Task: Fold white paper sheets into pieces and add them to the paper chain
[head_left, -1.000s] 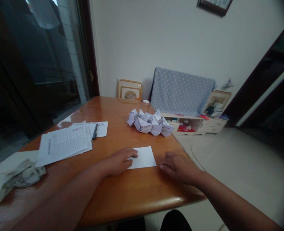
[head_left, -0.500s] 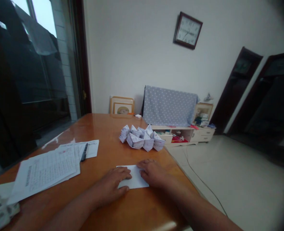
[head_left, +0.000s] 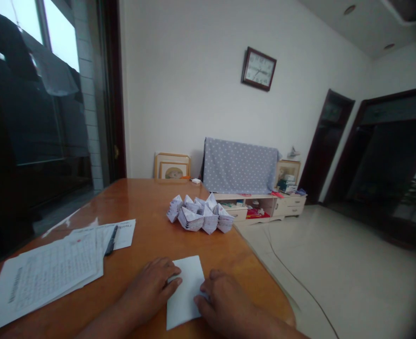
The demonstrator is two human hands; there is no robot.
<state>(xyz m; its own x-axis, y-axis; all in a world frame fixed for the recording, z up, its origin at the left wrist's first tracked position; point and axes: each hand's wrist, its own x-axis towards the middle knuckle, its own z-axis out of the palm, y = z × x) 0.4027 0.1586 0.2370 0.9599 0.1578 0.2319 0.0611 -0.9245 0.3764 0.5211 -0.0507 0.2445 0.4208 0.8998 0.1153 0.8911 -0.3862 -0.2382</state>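
Observation:
A folded sheet of white paper [head_left: 186,294] lies on the wooden table [head_left: 137,268] between my hands, its long side pointing away from me. My left hand [head_left: 155,285] grips its left edge, thumb and fingertips close together over the border. My right hand [head_left: 225,299] has its fingers curled at the right edge, with the thumb on the paper. Part of that edge is hidden under the right fingers. Beyond the hands stands a cluster of stacked, folded paper pieces [head_left: 191,220] with pointed tips.
On the left lie printed sheets [head_left: 52,268] with a black pen [head_left: 111,240] on top. A small white object [head_left: 196,181] is at the table's far end. Past the right edge are a low white cabinet [head_left: 289,205], a cloth-covered object [head_left: 239,165] and a floor cable [head_left: 300,282].
The folded paper has turned from lying crosswise to pointing lengthwise, and my hands have shifted to its two sides. My head view has tilted up, so the table sits lower in the picture.

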